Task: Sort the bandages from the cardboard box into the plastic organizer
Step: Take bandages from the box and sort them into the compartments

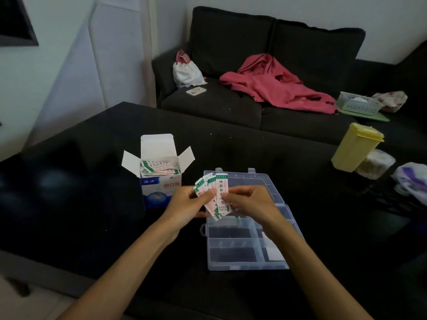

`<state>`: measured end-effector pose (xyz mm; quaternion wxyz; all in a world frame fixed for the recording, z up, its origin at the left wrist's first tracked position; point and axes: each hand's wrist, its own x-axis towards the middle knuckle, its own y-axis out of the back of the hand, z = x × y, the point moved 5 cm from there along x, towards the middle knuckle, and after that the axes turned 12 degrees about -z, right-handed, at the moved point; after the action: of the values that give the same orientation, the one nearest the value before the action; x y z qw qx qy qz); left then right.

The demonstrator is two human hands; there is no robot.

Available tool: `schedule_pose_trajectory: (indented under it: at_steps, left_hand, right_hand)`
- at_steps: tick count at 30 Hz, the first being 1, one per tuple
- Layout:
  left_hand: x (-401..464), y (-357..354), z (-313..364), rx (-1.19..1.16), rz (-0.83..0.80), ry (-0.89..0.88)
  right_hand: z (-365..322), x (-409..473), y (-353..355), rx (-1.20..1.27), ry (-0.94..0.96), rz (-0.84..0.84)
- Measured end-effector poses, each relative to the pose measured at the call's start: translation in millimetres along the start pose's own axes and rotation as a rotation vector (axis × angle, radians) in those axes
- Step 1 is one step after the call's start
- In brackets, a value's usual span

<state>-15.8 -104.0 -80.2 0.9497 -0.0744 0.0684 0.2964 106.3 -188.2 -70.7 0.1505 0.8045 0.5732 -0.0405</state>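
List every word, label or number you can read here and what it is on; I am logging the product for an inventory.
"创口贴" in red, on the front of the cardboard box.
Blue characters at the box's upper left: too blurred to read.
Print on the bandages fanned between the left hand and right hand: too small to read.
Print on the bandages still in the box: unreadable.
Plastic organizer: no text visible.

Beyond your fingers, a pink jacket, white bag and phone lie on the sofa; right, a yellow container.
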Motion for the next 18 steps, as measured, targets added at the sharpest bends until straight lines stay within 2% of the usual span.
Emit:
schedule_pose_trajectory:
  at_steps: [3,10,14,18]
  left_hand:
    - [-1.3,0.5,-0.1,-0.020,0.021,0.002]
    - [-3.7,-2.6,4.0,-0.116,0.035,-0.025]
    - [-3.1,-2.3,4.8,-0.077,0.051,-0.036]
    - [-1.3,1.0,3.3,0.024,0.075,-0.049]
  right_hand:
    - [-0.9,-1.5,0.1,-0.033,-0.003,0.007]
    - [7.0,0.0,1.0,0.254,-0.055,-0.046]
    - [5.2,-1.7,7.2,0.213,-0.046,-0.057]
    - [7.6,-2.4,4.7,0.180,-0.100,-0.140]
